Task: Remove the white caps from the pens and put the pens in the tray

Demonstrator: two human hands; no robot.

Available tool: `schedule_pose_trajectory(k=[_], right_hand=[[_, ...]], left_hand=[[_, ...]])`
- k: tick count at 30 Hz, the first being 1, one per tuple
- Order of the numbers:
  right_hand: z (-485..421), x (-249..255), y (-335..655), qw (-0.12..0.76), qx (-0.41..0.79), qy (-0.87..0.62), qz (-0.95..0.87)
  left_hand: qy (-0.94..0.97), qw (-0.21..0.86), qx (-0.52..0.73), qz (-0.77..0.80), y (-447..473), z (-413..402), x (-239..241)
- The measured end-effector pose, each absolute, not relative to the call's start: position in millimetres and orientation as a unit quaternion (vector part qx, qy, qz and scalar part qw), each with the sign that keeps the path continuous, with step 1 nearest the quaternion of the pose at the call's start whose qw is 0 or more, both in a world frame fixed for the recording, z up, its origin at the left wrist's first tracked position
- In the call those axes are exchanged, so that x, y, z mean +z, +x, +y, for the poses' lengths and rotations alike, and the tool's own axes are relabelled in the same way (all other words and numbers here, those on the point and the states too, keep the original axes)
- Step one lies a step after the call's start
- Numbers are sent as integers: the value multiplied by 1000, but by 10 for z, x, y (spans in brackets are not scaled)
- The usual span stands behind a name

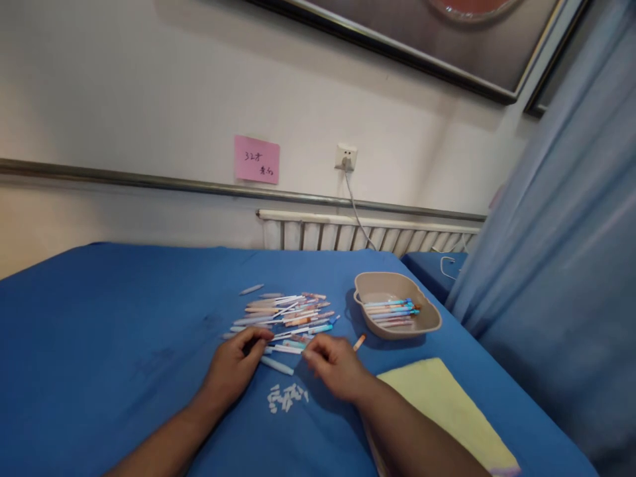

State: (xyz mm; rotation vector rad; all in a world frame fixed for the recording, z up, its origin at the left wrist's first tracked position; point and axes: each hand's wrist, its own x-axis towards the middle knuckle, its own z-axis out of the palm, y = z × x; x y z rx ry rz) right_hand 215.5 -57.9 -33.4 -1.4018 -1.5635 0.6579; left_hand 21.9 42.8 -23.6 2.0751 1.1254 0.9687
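a loose pile of pens and pen parts (293,311) lies on the blue worktop (124,318), just beyond and between the two hands. one slim white barrel (287,349) spans the gap between them, its ends near the fingertips of both. the left hand (232,364) has thumb and forefinger drawn together at the pile's near left edge; the right hand (340,368) is curled at its near right edge. whether either one grips a part, i cannot tell. a pale blue barrel (277,365) lies just beside the left hand, nearer the person than the pile. small white pieces (287,397) are scattered nearer still. a beige basket (365,285) holding more pens (392,310) stands beyond the right hand, and a yellow cloth (442,404) lies partly under the right forearm.
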Motion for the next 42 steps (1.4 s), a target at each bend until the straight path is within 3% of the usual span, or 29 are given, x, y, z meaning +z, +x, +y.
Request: schedule_pose_trajectory(k=[3,8,15,22,33,38,42], right_hand=[[-559,-369,2252,516,291,-577,-562],[-564,-397,2416,517,281,-603,-539],[-641,-321,2467,413,206,-638,-617],[-697,-144,2664,274,96,-725,-625],[-728,-193,2448,285,152,-642,-695],[-740,-205,2282,274,138,-590,-747],[-711,-230,2186,211,101,-625,-745]], left_hand=[[772,290,370,428,236,407,-273],[791,282,355,411,234,353,-269],[861,209,285,366,-132,209,15],[899,216,197,326,-127,125,8],[829,197,297,431,-232,406,-133],[896,167,251,326,-101,251,-105],[941,151,170,252,25,75,-46]])
